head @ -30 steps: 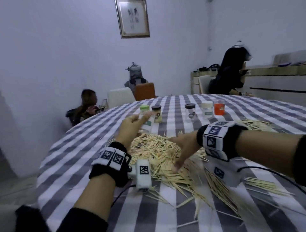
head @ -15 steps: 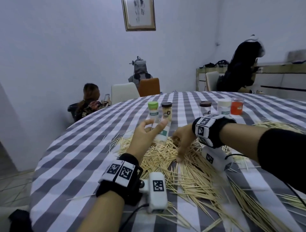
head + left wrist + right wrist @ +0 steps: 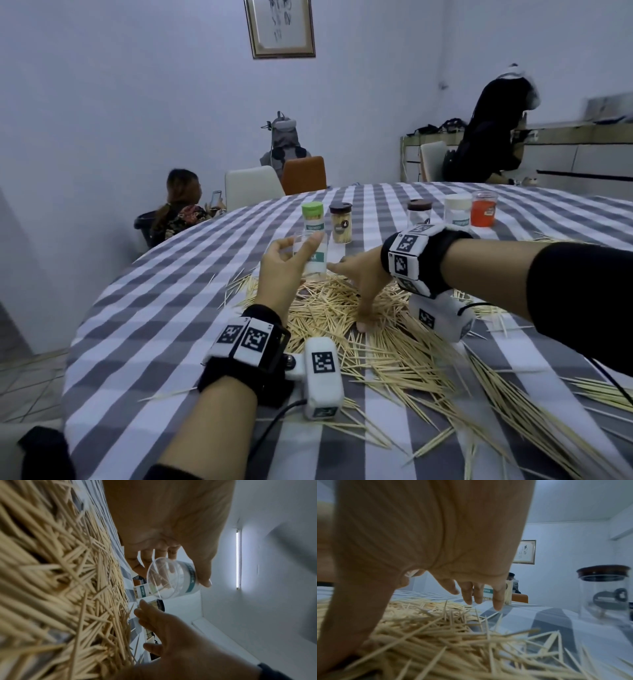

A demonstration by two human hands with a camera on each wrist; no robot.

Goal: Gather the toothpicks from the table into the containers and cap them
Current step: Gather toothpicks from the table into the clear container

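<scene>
A clear uncapped toothpick container (image 3: 313, 260) with a teal label is held tilted above the far edge of the toothpick pile (image 3: 346, 315); my left hand (image 3: 291, 253) grips it between thumb and fingers. In the left wrist view the container (image 3: 173, 577) shows its open mouth with a few toothpicks inside. My right hand (image 3: 352, 294) is spread open just right of the container, its thumb pressed into the pile and its fingers stretched toward the container. The right wrist view shows those fingers (image 3: 469, 596) straight above the toothpicks (image 3: 453, 642), holding nothing.
Capped containers stand in a row behind: green-capped (image 3: 312, 219), dark-capped and full (image 3: 340, 222), a dark-lidded clear jar (image 3: 418, 214), white-capped (image 3: 457, 210), orange (image 3: 483, 212). More toothpicks (image 3: 513, 411) lie scattered right. The checked table's edge (image 3: 102, 308) curves left. People and chairs are behind.
My left hand has raised the clear container a little higher over the pile. My right hand has uncurled and now spreads toward the container with its thumb on the pile.
</scene>
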